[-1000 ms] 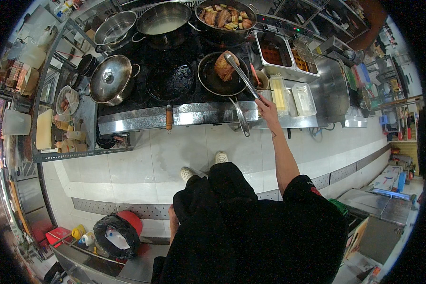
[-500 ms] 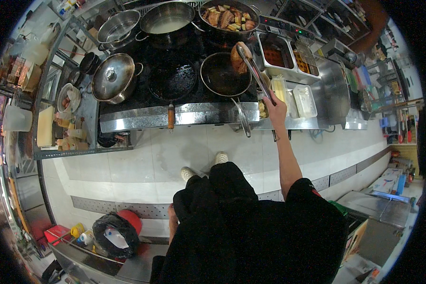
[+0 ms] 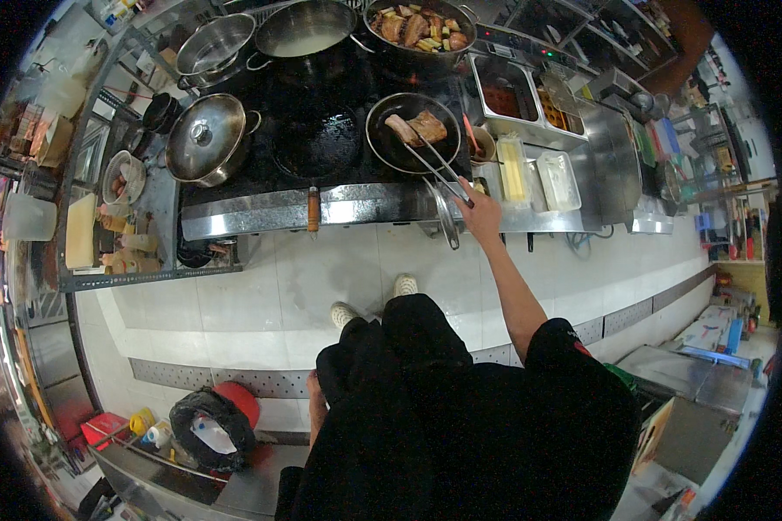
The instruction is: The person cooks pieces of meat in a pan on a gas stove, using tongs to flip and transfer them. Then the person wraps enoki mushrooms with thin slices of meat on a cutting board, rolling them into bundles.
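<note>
My right hand (image 3: 482, 214) is closed around metal tongs (image 3: 454, 186), which reach into a dark frying pan (image 3: 391, 156) on the stove's front right. A browned slab of meat (image 3: 428, 126) lies in that pan, with the tongs' tips at its near side. Whether the tips still pinch the meat is hard to tell. The pan's metal handle (image 3: 448, 221) sticks out past the stove edge, just left of my right hand. Down by my left leg hangs my left hand (image 3: 316, 388), its fingers mostly hidden.
Behind the pan stands a pot (image 3: 420, 50) of meat and vegetable chunks. A lidded pot (image 3: 207, 139) and a wooden-handled black pan (image 3: 317, 148) sit to the left. Steel food containers (image 3: 506, 111) and white trays (image 3: 559, 181) stand at right. Behind me is a black-lined bin (image 3: 182, 425).
The meat, held up by the tongs over the pan's right rim before, now lies in the pan. My right hand has moved left and slightly nearer to me. The left hand stays put.
</note>
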The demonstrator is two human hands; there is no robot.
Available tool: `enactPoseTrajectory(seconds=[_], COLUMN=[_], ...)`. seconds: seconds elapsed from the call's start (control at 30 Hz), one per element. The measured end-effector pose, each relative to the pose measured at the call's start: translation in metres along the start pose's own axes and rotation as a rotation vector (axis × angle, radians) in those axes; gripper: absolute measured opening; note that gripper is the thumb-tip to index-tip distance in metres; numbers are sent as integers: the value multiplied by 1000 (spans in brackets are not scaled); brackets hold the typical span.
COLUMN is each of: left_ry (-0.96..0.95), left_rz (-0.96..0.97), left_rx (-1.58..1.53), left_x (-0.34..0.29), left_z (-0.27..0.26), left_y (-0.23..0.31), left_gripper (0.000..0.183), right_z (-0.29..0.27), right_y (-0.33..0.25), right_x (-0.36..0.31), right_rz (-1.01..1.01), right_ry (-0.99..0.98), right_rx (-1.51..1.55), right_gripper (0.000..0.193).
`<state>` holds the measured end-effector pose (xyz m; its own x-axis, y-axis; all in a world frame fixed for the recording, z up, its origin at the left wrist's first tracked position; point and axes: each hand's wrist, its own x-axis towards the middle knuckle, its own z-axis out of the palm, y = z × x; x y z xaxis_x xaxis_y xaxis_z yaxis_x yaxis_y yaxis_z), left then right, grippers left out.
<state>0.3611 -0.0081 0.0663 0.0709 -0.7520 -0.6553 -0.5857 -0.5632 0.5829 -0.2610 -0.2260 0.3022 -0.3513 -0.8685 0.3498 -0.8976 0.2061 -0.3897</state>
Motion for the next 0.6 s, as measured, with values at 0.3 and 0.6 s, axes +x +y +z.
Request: enactPoseTrajectory(seconds=[0.3, 0.6], left_ry=[-75, -115], left_rz=[48, -23], left_rx=[-246, -5], left_x=[-10, 23], left_z=[1, 5], left_y=[-9, -50], left_gripper=[41, 50], right_z=[-11, -81], right_y=[-10, -15], right_x=[3, 5], right_rz=[71, 399], right_ry=[-155, -42], right_rx=[-33, 266], right_gripper=[57, 57])
